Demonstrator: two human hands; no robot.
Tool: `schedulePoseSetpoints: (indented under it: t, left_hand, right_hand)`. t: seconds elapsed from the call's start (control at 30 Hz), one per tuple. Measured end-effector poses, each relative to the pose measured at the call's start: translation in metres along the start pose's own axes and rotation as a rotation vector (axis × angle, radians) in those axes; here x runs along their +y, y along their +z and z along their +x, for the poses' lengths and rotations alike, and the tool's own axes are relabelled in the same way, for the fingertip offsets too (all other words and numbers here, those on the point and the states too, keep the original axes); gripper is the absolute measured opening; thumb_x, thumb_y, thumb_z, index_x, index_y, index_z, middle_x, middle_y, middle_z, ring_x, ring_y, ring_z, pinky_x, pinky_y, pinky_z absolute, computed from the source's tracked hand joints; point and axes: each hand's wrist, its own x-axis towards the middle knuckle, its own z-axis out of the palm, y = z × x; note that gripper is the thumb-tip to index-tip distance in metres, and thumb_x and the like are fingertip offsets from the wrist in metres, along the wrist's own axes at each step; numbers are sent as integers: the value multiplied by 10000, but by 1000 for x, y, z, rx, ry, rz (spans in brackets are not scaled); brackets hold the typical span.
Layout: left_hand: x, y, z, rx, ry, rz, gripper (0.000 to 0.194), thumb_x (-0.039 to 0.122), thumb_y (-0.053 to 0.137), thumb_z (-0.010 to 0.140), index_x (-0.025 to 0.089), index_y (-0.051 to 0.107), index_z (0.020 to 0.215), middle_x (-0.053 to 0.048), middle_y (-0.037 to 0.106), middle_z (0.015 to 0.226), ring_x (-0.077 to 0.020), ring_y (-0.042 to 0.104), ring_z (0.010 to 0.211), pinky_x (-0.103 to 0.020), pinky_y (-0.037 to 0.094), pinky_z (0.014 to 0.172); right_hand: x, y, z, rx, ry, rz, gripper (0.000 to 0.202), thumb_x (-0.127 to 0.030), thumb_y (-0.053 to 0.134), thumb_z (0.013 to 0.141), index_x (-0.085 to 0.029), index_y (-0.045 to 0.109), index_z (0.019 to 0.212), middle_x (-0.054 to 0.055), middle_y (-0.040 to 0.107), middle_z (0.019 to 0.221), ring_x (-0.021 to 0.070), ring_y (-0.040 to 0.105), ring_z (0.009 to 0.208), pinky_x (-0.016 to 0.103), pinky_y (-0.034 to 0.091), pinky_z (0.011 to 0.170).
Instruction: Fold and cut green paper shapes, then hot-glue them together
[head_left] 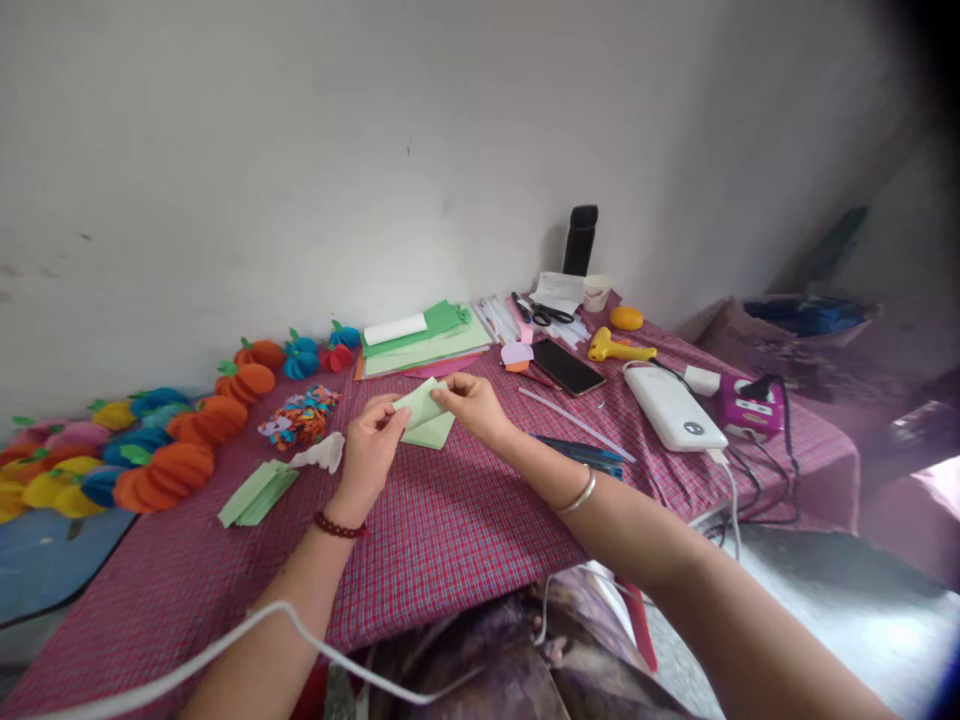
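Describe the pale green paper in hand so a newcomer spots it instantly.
Find the checked tablecloth, then the left hand and right hand above its middle. The pale green paper is between them; unlike the green stack farther left, both hands pinch it.

Red-checked tablecloth (450, 530) under paper pumpkins (166, 480), green paper slips (256, 494), 1 phone (568, 368) and, probably, 1 yellow glue gun (621, 348).

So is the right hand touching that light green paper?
Touching: the head view shows the right hand pinching the light green paper, thumb on top.
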Motion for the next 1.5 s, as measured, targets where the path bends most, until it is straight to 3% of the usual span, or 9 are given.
schedulePoseSetpoints:
  t: [0.13,0.27,0.4,0.53,0.77,0.9,1.23,1.5]
  left_hand:
    - [-13,6,4,-30,-163,-158,245,389,679,677,172,572,636,6,601,659,-134,565,611,-264,481,594]
    - [-16,9,5,12,-202,-223,254,372,703,638,171,551,610,23,579,615,-115,554,569,-263,490,589]
    - [-15,8,5,85,-151,-171,184,294,692,654,172,571,589,54,513,520,-91,474,499,-222,425,538]
    - [-17,4,5,128,-30,-66,143,269,686,689,174,609,615,42,546,575,-104,482,554,-223,393,564]
    - [-9,-2,2,98,154,90,146,240,667,730,184,593,616,34,560,670,-114,489,615,-223,384,603]
    - [-11,-1,1,55,161,89,150,276,631,767,187,594,652,8,610,754,-134,546,668,-235,422,632]
    - [-16,-1,2,139,142,45,175,299,644,768,188,580,650,11,613,719,-136,558,658,-234,434,619]
    - [-16,-3,3,175,131,27,174,287,646,772,183,577,652,7,628,721,-145,580,693,-251,453,664]
  right_hand:
    - [5,-2,3,41,11,-16,209,-347,659,637,-168,550,632,-41,488,590,88,419,552,225,330,534]
    - [8,-2,3,67,23,-32,213,-342,667,627,-169,543,617,-40,484,591,90,412,561,228,323,537]
    - [12,-2,3,67,45,-34,216,-352,661,628,-170,545,619,-35,487,601,92,410,563,230,316,532]
    - [15,-1,3,64,50,-31,213,-349,664,621,-171,547,620,-36,483,586,94,412,546,231,316,521]
    - [11,-3,3,65,26,-12,193,-333,673,635,-162,585,645,-25,543,591,97,452,542,226,361,528]
    - [6,-3,2,75,18,-5,215,-344,690,634,-165,571,616,-31,535,560,95,443,529,221,356,514]
    - [3,0,-2,74,-11,-5,243,-327,704,647,-173,527,581,-42,479,551,91,401,520,224,310,504]
    - [0,2,-3,64,-9,4,202,-324,700,640,-176,565,614,-31,519,566,105,434,527,231,335,505]
